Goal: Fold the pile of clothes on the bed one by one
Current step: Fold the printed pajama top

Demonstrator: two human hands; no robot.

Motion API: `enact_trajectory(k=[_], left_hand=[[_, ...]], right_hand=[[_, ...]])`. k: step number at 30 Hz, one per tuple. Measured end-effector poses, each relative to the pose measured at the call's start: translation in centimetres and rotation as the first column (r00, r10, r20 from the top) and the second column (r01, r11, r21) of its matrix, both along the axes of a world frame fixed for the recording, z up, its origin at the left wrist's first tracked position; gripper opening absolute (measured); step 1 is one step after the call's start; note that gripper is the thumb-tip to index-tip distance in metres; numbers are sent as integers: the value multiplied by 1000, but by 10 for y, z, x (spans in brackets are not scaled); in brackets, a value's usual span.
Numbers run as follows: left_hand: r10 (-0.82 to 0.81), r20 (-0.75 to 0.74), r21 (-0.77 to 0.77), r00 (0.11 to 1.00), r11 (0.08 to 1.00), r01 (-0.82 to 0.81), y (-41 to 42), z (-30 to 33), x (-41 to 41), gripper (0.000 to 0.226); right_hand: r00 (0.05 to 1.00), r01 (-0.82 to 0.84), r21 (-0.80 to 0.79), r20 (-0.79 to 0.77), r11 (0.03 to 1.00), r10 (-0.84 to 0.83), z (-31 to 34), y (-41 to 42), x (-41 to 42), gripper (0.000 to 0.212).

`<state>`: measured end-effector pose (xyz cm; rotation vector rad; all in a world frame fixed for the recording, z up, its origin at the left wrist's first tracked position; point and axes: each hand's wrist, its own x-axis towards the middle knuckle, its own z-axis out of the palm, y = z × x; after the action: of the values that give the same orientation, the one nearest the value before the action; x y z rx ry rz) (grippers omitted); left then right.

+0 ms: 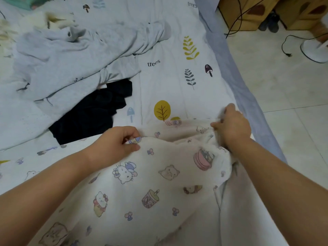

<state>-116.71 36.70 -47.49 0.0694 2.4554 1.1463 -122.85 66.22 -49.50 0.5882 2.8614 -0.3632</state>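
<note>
- My left hand point(117, 142), centre of frame, thumb and curled fingers pinching the upper edge of the cartoon-print garment point(147, 189).
- My right hand point(232, 128), right of centre, fingers clenched on a bunched fold of the same garment's upper right edge.
- Garment is white with cat, bear and drink-cup prints, fills lower centre of frame, spread over the bed sheet point(170, 77) and running down under both forearms; the edge between my hands is lifted and rumpled.
- Black garment point(92, 112) lies crumpled left of centre, just above my left hand, not touching it.
- Grey garment point(67, 57) in a loose heap at upper left, overlapping the black one's top edge.
- Sheet is white with leaf, mushroom and "trees" prints; grey-blue border runs along the right side.
- Tiled floor point(284, 103) at right; cable point(236, 20) and white fan base point(316, 50) at upper right.
</note>
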Motion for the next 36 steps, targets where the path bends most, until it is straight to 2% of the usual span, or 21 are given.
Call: enact_trajectory(k=[1,3,5,6,7,9,11,12,14,15,18,20,22,24,26,27,29,31,32,34,36], left_hand=[[5,-19,-48,1000,999,-6,1,-3,0,18],[-17,-34,-125,999,992,12,1,-9,2,11],[-50,-60,-144,997,989,41,0,-10,5,10],[-68,-83,-145,994,988,55,0,-9,6,11],[-84,-109,-144,990,987,68,0,-8,6,14],[-114,-171,-144,979,986,89,0,-7,7,19],[-133,-227,-171,965,981,95,2,-5,9,19],[-132,-243,-183,961,979,88,4,-4,10,19],[-91,-275,-172,957,984,44,7,-2,10,23],[-56,-295,-149,954,989,12,9,-1,9,23],[54,-319,-104,946,990,-92,17,1,0,15],[38,-219,-198,975,977,-82,20,0,-7,19],[-100,38,-340,994,934,107,15,-1,-12,20],[-228,337,-326,913,882,341,-1,2,-15,14],[-254,528,-203,811,889,411,-21,7,-21,11],[-213,523,-170,825,923,346,-29,8,-26,4],[-4,295,-219,956,973,72,-34,5,-39,22],[217,-61,-349,974,910,-225,-29,-2,-50,23],[229,-153,-418,961,867,-273,-24,-6,-51,22],[105,-133,-572,986,804,-163,-17,-17,-43,39],[-44,-111,-603,993,797,-32,-16,-29,-35,42]], right_hand=[[994,-104,203,-16,974,110,4,-8,4,35],[946,-237,334,-134,912,294,10,-20,11,27],[934,-278,134,-194,951,301,20,-29,23,17],[957,-271,-35,-113,962,266,27,-33,30,21],[965,-247,-156,54,956,258,33,-39,39,30],[882,-263,-207,345,942,322,42,-44,52,45],[824,-262,-279,433,924,365,42,-38,57,48],[820,-204,-384,435,900,371,42,-34,58,42],[856,-52,-583,392,811,337,46,-28,55,27],[900,-23,-615,331,788,284,48,-24,52,24],[999,-23,-479,-34,877,8,45,-13,40,19],[982,54,-449,-136,892,-128,38,-9,33,16],[981,107,-437,-99,893,-165,26,-6,29,14],[989,111,-441,-39,891,-143,15,-3,29,14],[990,99,-435,-50,895,-134,13,-1,30,14],[987,105,-420,-67,901,-146,13,0,31,14],[977,137,-368,-101,919,-186,10,1,33,13],[972,151,-315,-123,937,-198,5,-2,35,14],[976,145,-283,-116,948,-184,3,-4,37,18],[990,121,-201,-49,972,-133,0,-9,38,35],[995,91,-114,52,989,-86,0,-12,38,49]])
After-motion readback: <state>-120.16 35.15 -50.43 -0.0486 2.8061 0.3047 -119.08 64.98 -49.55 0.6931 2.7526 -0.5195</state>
